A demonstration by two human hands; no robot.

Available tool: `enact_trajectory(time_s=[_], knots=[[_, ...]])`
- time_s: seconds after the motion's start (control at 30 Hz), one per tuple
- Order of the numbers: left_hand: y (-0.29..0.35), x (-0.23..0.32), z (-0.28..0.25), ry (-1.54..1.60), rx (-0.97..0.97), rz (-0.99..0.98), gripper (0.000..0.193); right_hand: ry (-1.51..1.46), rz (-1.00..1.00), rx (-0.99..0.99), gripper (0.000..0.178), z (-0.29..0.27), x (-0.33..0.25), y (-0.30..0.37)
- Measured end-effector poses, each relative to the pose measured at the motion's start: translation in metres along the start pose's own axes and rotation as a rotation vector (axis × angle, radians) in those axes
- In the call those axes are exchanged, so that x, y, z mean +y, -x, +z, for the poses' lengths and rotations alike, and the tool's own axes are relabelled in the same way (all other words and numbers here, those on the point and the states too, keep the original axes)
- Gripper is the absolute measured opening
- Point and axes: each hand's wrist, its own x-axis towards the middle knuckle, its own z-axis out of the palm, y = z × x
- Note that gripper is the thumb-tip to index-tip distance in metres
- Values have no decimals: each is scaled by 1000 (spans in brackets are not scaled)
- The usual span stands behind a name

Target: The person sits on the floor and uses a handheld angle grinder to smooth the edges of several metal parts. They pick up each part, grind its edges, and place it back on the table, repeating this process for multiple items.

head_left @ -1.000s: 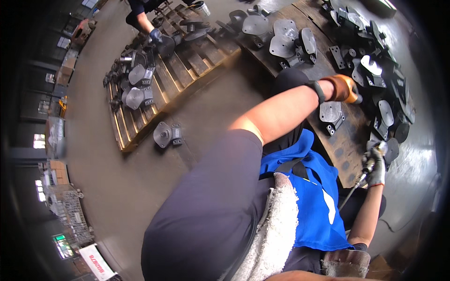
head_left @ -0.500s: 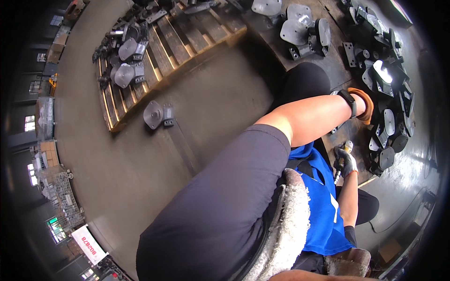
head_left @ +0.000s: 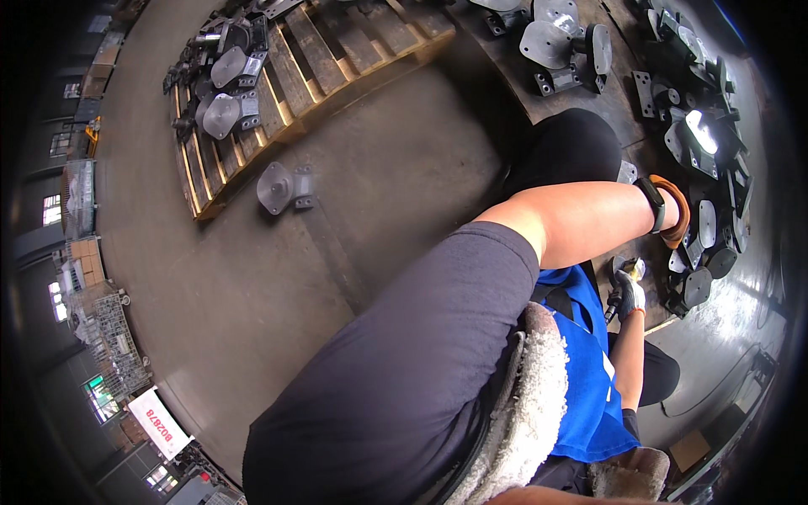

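Observation:
My left arm, in a dark sleeve with a black band at the wrist, reaches across to the right. An orange-brown glove cuff shows on my left hand, and the fingers beyond it are hidden. That hand is nearest to a pile of dark metal plate-and-block parts. Lower down, my right hand, in a grey and white glove, is closed around a small air tool with a yellowish, shiny head. A dark work surface lies beside the tool. What the tool touches cannot be made out.
Several more metal parts stand on the dark surface at top. A wooden pallet at upper left carries similar parts. One part lies on the floor beside it. My knee is close to my left forearm. Wire cages stand far left.
The view has shifted slightly. My left wrist and right hand sit a little further right and lower in the picture. The right hand still grips the air tool, its head now turned somewhat.

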Motion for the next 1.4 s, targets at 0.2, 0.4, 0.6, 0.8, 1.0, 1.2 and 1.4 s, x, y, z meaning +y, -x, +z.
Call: enact_trajectory(time_s=[0.2, 0.4, 0.6, 0.8, 1.0, 1.2, 1.4], knots=[[-2, -4, 6, -14, -12, 24, 53, -39, 11, -27, 22, 2, -3, 6], [-3, -6, 6, 7, -20, 18, 52, -84, 8, -12, 20, 6, -4, 11], [-8, -4, 7, 15, -23, 19, 52, -82, 40, -110, 26, -9, 1, -4], [-8, -7, 10, 33, -30, 11, 51, -74, 54, -86, 22, -1, -1, -1], [-12, -4, 10, 41, -41, 39, 51, -403, 261, -322, 23, -13, 16, -27], [30, -26, -9, 111, 127, 94, 43, -245, 75, -99, 30, -3, -3, 10], [45, -35, -41, -45, 56, -89, 47, -138, 55, -31, 41, -9, -3, -14]])
